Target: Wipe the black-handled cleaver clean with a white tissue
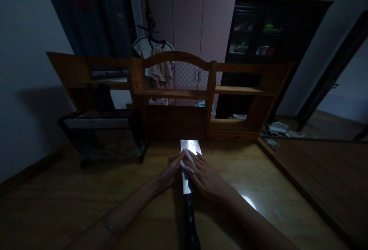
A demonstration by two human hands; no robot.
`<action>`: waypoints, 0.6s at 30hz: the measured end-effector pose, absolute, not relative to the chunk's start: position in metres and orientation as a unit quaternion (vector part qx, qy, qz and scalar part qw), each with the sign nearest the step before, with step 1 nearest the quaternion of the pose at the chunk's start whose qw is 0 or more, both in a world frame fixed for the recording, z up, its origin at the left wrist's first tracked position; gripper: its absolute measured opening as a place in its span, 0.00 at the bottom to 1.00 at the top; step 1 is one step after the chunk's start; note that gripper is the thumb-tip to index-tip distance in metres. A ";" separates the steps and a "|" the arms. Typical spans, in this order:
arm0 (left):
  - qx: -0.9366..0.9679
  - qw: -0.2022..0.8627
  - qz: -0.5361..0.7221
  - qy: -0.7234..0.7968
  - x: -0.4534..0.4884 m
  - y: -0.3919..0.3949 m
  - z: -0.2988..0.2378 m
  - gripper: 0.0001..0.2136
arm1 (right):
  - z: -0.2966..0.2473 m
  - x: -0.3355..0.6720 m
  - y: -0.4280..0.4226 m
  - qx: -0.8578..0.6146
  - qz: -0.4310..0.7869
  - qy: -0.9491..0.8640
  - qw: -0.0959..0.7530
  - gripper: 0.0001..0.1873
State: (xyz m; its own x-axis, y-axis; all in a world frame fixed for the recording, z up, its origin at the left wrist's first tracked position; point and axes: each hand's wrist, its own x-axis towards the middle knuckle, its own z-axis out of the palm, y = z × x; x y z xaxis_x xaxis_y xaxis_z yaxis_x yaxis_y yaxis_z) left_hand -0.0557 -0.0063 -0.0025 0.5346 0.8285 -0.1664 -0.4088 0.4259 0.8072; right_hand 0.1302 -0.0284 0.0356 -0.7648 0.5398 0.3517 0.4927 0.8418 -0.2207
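A cleaver [186, 183] with a broad shiny blade and a black riveted handle [189, 219] lies on the wooden tabletop, its handle towards me. Across the middle of the blade is a crumpled white tissue [187, 165]. My right hand [205, 175] is over the tissue, fingers stretched forward and pressing it against the blade. From the other side, my left hand [171, 171] grips at the blade's left edge, its fingertips touching the tissue. Part of the left fingers is hidden behind the tissue and the blade.
A black-framed stand [103, 123] with dark upright handles is on the table's left side. A wooden shelf unit [175, 121] runs along the back edge. On the right, a raised wooden edge [290, 169] borders the tabletop [143, 219]. The room is dim.
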 end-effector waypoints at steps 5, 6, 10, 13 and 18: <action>0.433 0.767 0.367 0.299 -0.060 -0.009 -0.008 0.25 | 0.038 0.129 -0.029 -0.284 0.058 -0.931 0.222 0.28; 0.454 0.757 0.361 0.303 -0.062 -0.010 -0.008 0.26 | 0.038 0.129 -0.028 -0.284 0.056 -0.931 0.224 0.29; 0.587 0.697 0.278 0.303 -0.067 -0.012 -0.004 0.30 | 0.036 0.132 -0.023 -0.293 0.048 -0.927 0.230 0.30; 0.643 0.676 0.220 0.284 -0.066 -0.013 0.002 0.29 | 0.034 0.135 -0.018 -0.308 0.037 -0.919 0.244 0.29; 0.656 0.668 0.214 0.278 -0.064 -0.013 0.007 0.28 | 0.033 0.137 -0.015 -0.319 0.020 -0.913 0.252 0.28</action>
State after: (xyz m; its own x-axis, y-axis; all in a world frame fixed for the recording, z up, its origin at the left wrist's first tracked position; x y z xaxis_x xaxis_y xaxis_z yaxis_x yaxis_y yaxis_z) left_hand -0.0641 -0.0131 0.0067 0.7543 0.6502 -0.0913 0.0793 0.0478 0.9957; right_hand 0.1371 -0.0151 0.0335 -0.6694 0.5930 0.4476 0.5724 0.7957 -0.1981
